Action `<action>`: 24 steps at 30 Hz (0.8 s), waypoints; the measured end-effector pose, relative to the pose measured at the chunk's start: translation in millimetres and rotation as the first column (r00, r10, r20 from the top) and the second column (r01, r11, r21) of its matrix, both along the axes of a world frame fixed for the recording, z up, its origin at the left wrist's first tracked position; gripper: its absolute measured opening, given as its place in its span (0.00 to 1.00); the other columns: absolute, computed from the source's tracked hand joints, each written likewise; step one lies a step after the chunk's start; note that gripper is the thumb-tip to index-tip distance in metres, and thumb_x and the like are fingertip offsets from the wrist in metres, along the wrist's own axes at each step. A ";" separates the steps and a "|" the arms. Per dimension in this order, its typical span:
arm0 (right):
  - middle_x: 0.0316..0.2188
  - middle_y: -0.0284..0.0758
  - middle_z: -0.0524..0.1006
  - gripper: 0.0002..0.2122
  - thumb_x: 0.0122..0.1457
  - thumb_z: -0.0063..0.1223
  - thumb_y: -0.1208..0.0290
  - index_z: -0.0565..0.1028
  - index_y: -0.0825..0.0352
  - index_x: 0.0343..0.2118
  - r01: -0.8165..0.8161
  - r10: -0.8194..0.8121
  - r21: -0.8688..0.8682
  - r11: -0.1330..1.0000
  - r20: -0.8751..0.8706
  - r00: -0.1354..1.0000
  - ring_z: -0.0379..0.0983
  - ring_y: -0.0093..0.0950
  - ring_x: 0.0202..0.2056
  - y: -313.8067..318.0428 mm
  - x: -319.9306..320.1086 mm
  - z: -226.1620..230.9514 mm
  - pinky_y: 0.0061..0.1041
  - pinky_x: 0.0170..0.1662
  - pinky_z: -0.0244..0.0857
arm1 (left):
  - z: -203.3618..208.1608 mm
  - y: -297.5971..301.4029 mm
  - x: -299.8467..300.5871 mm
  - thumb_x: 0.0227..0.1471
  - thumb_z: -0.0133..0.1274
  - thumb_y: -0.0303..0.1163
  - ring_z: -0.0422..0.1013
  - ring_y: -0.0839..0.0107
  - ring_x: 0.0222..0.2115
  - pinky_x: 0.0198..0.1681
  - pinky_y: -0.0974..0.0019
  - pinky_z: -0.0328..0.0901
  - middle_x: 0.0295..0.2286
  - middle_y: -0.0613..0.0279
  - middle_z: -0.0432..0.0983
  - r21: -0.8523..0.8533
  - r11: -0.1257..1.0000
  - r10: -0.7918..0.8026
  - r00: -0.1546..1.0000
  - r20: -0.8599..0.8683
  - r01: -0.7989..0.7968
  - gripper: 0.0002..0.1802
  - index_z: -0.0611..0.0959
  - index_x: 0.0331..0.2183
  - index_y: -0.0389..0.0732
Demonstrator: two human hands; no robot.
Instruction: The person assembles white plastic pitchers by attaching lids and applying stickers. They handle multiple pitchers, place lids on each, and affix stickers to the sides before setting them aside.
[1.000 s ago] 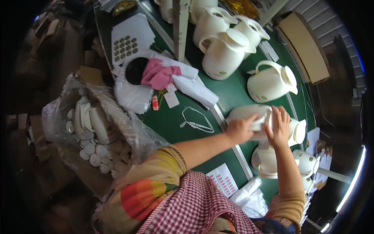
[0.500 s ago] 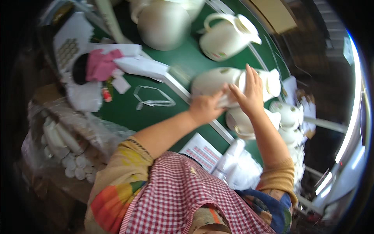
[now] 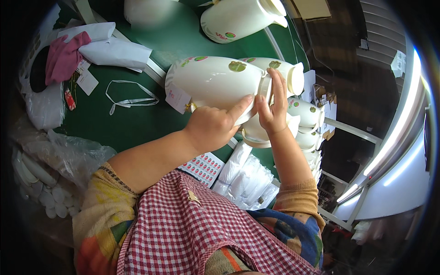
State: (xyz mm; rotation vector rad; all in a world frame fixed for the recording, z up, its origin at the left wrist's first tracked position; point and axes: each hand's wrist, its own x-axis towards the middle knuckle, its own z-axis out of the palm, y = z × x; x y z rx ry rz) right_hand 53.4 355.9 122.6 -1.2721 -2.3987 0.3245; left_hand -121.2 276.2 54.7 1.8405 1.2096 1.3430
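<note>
A cream thermos jug [image 3: 211, 82] with a small printed sticker and green and red fruit prints is tilted on its side in front of me, its neck pointing right. My left hand [image 3: 213, 126] is closed at its handle side, the index finger stretched along the body towards the neck. My right hand [image 3: 274, 103] presses around the neck collar, thumb and fingers on either side of it. A paper tag [image 3: 178, 98] hangs on a yellow tie near the handle. My left hand hides most of the handle.
More cream jugs [image 3: 240, 20] lie on the green table [image 3: 133, 128], with others stacked to the right [image 3: 306, 113]. A white strap loop [image 3: 130, 101], a pink cloth [image 3: 66, 55], a sticker sheet [image 3: 204, 167] and plastic bags [image 3: 247, 176] lie around. White parts [image 3: 50, 197] fill a bag at lower left.
The view has shifted, so the table things sit further left. My right hand has come down onto the jug's neck, and my left index finger now points along the jug.
</note>
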 end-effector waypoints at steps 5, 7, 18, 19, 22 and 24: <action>0.57 0.50 0.60 0.27 0.56 0.49 0.67 0.61 0.76 0.56 0.336 -0.416 -0.336 0.880 -0.204 0.886 0.59 0.42 0.56 -5.7 -15.9 -9.3 0.35 0.60 0.51 | 6.5 5.2 3.3 0.41 0.60 0.30 0.75 0.55 0.22 0.30 0.56 0.70 0.21 0.50 0.76 -0.221 0.975 -0.043 0.994 -0.102 0.020 0.39 0.68 0.57 0.40; 0.55 0.50 0.61 0.27 0.55 0.51 0.66 0.62 0.76 0.55 0.306 -0.381 -0.298 0.904 -0.237 0.893 0.60 0.43 0.55 -3.8 -14.0 -10.4 0.36 0.59 0.52 | 7.1 7.3 3.7 0.42 0.59 0.30 0.75 0.53 0.24 0.32 0.56 0.70 0.22 0.48 0.76 -0.223 0.974 -0.051 0.993 -0.108 0.026 0.38 0.68 0.57 0.42; 0.58 0.51 0.61 0.40 0.51 0.52 0.44 0.60 0.70 0.60 -0.127 0.100 0.120 0.985 0.206 0.973 0.56 0.51 0.59 29.9 -15.9 13.8 0.43 0.60 0.51 | -8.6 56.7 -41.4 0.39 0.54 0.25 0.76 0.52 0.34 0.41 0.59 0.71 0.37 0.46 0.77 -0.247 0.968 -0.017 0.997 0.075 0.035 0.32 0.76 0.51 0.50; 0.57 0.51 0.62 0.42 0.49 0.53 0.42 0.60 0.70 0.60 0.026 -0.017 -0.028 0.999 0.283 0.959 0.58 0.50 0.58 26.5 -13.8 23.0 0.41 0.59 0.53 | -2.5 47.9 -36.1 0.39 0.54 0.25 0.76 0.51 0.31 0.37 0.56 0.72 0.33 0.47 0.79 -0.307 0.951 -0.012 0.999 0.039 0.023 0.32 0.76 0.51 0.49; 0.54 0.48 0.66 0.38 0.47 0.58 0.51 0.62 0.69 0.58 0.231 -0.136 -0.219 0.948 0.378 0.916 0.66 0.47 0.53 12.0 -15.7 40.0 0.38 0.54 0.61 | -5.8 28.3 -19.2 0.39 0.56 0.27 0.76 0.53 0.25 0.30 0.56 0.72 0.27 0.50 0.79 -0.207 0.978 0.015 1.000 -0.009 -0.016 0.32 0.76 0.52 0.49; 0.54 0.47 0.67 0.36 0.46 0.60 0.58 0.63 0.69 0.58 0.128 -0.042 -0.237 0.963 0.340 0.940 0.67 0.47 0.52 8.5 -14.6 48.0 0.37 0.54 0.62 | -6.7 25.6 -15.3 0.40 0.57 0.30 0.77 0.54 0.23 0.29 0.54 0.72 0.24 0.50 0.79 -0.195 0.980 -0.037 0.999 -0.013 0.034 0.32 0.75 0.52 0.50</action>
